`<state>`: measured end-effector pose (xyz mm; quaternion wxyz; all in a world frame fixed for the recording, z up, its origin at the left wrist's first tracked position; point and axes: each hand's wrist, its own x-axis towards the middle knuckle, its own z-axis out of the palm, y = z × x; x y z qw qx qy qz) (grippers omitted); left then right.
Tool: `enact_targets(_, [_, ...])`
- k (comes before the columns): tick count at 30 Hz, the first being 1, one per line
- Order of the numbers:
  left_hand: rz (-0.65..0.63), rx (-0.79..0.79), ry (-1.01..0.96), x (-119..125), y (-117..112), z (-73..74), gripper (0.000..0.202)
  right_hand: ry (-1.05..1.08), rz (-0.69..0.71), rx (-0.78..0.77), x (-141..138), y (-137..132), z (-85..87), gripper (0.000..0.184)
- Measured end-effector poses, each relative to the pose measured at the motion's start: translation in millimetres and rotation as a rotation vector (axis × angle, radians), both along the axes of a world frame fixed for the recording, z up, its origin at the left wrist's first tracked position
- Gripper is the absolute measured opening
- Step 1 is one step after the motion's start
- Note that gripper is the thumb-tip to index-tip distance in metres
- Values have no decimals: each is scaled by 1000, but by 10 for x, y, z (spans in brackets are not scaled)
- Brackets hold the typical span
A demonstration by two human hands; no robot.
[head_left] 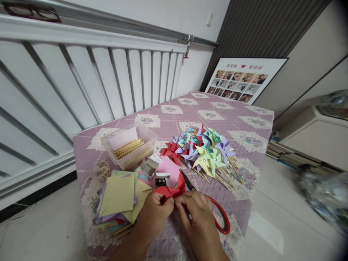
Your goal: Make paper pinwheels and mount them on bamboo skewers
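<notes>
A red paper pinwheel [170,191], with its blades partly folded, is pinched between my two hands low in the middle of the view. My left hand [154,210] grips its near left side between thumb and fingers. The fingertips of my right hand [197,214] close at its near edge by the centre; any small part there is hidden. Scissors with red handles [227,222] lie partly under my right hand. Just beyond the pinwheel stands a small box of metal pins [162,182]. Left of my left hand lies a stack of cut paper squares [118,194], a yellow one on top.
A clear plastic bin [127,146] of wooden sticks stands at the back left. Finished pinwheels [208,148] on sticks are heaped at the back right. A small open box [149,167] and pink paper [169,166] lie between. A radiator [122,79] lines the table's left side.
</notes>
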<state>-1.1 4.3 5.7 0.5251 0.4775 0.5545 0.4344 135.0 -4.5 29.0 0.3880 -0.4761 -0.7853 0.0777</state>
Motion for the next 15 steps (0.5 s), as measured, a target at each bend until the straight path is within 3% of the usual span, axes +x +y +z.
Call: enact_targets(15, [1, -4, -130, 0, -6, 15, 16, 22, 23, -26, 59, 57, -38, 14])
